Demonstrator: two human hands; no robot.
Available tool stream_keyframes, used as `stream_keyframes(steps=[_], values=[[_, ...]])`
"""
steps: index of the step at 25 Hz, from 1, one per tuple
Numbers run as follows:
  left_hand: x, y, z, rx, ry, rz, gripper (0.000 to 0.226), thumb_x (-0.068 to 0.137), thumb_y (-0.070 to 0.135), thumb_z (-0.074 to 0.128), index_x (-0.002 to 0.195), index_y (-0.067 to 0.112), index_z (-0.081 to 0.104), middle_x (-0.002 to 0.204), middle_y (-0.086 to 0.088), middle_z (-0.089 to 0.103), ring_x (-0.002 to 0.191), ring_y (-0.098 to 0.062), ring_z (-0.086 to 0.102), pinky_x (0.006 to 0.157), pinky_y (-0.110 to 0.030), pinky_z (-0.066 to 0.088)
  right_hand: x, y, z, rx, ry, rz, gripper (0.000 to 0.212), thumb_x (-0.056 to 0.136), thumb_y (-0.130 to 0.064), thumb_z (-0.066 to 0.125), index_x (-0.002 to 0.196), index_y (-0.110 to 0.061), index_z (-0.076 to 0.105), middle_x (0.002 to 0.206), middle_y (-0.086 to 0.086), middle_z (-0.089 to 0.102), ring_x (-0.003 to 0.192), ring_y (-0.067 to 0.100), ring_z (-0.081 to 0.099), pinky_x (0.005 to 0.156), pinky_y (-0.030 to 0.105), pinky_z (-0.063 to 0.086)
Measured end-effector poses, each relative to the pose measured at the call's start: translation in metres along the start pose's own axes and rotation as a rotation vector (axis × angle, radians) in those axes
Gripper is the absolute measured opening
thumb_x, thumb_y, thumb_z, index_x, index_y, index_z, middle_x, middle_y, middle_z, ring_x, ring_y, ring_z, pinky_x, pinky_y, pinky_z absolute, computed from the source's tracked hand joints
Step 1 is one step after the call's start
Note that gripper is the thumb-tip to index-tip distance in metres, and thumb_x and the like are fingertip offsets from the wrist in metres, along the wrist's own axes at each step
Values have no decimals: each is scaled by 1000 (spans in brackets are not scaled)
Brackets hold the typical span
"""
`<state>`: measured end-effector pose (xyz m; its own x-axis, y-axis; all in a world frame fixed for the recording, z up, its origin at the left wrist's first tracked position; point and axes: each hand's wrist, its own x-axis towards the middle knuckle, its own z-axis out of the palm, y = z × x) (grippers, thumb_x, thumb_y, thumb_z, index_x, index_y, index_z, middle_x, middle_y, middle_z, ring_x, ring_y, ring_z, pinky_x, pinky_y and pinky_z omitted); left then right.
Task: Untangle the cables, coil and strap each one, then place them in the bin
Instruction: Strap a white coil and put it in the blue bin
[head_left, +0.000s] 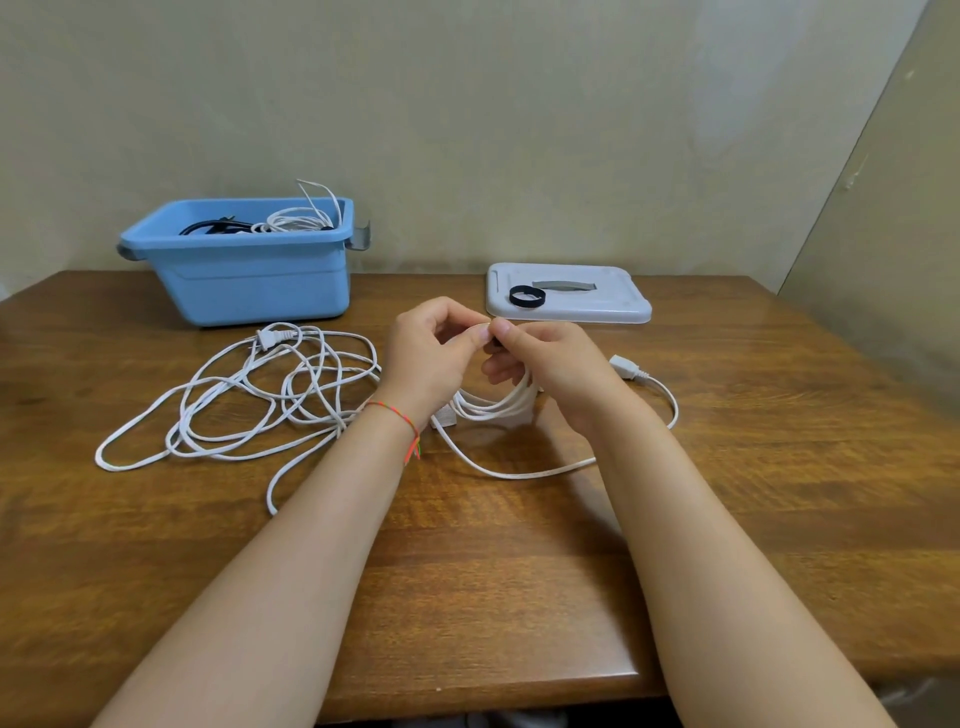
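My left hand (434, 353) and my right hand (550, 358) meet above the table's middle, both pinching the top of a small coil of white cable (498, 405) that hangs beneath them. A dark strap end shows between my fingertips. The same cable trails off to a white connector (626, 367) on the right. A loose tangle of white cable (270, 405) with a two-pin plug (275, 338) lies to the left. The blue bin (249, 280) stands at the back left, holding a black cable and a white coiled one.
The bin's grey lid (597, 306) lies at the back right with a rolled black strap (527, 296) on it. The wooden table (727, 493) meets the wall behind; its front edge is near me.
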<state>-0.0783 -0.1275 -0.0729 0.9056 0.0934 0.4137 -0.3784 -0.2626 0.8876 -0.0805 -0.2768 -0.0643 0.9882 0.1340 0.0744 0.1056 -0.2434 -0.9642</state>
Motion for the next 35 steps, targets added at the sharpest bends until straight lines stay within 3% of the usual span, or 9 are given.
stream_keyframes(steps=[5,8,12,16,20,23,26,29,35], values=[[0,-3,3,6,-2,77,7,85,3,72,84,10,71,80,0,72,78,-8,67,76,-26,55,4,2,-5,280,-121,128,29,98,-30,57,96,-5,72,76,6,69,72,18,64,72,29,47],[0,-4,5,-45,-42,60,4,87,5,72,90,7,71,84,-2,72,81,-8,67,78,-25,55,3,3,-5,356,-112,125,25,98,-26,56,98,-7,71,72,2,63,70,15,60,73,29,44],[-1,5,5,-419,-226,-196,18,93,15,66,110,11,67,99,-3,72,93,-13,68,84,-30,55,5,-2,-3,568,-126,-28,27,100,-24,51,102,-3,68,85,10,67,78,20,65,78,31,50],[-8,17,8,-588,-427,-402,16,91,26,61,104,23,70,88,3,74,76,-13,71,74,-32,49,8,-19,-8,976,-124,18,27,100,-28,48,91,-7,63,76,3,58,62,12,56,64,22,51],[10,31,-6,-588,-584,-519,40,89,47,63,117,18,65,90,-14,68,80,-31,68,76,-41,54,22,-59,-14,913,-27,38,30,102,-30,46,89,-8,61,71,2,53,61,13,54,67,24,47],[31,37,-33,-622,-432,-529,40,82,42,66,109,13,63,86,-13,65,67,-22,63,59,-33,59,42,-83,-11,674,68,32,30,101,-31,52,86,-9,66,77,4,59,74,18,57,82,34,44],[58,29,-71,-662,-267,-472,44,83,35,71,118,12,59,100,-14,65,71,-22,66,59,-29,58,69,-101,15,397,103,15,28,96,-34,60,85,-12,73,84,3,62,73,16,54,76,32,40],[82,20,-108,-558,-140,-422,32,91,30,69,117,13,60,103,-9,62,70,-20,67,58,-27,56,97,-117,52,420,34,26,26,96,-31,61,86,-9,72,75,1,62,63,13,53,63,28,40],[144,-4,-191,-294,205,-359,10,90,21,71,91,11,69,81,-5,68,70,-15,63,57,-20,53,162,-144,131,433,-82,123,22,96,-19,60,86,0,65,47,3,60,47,15,64,64,31,56]])
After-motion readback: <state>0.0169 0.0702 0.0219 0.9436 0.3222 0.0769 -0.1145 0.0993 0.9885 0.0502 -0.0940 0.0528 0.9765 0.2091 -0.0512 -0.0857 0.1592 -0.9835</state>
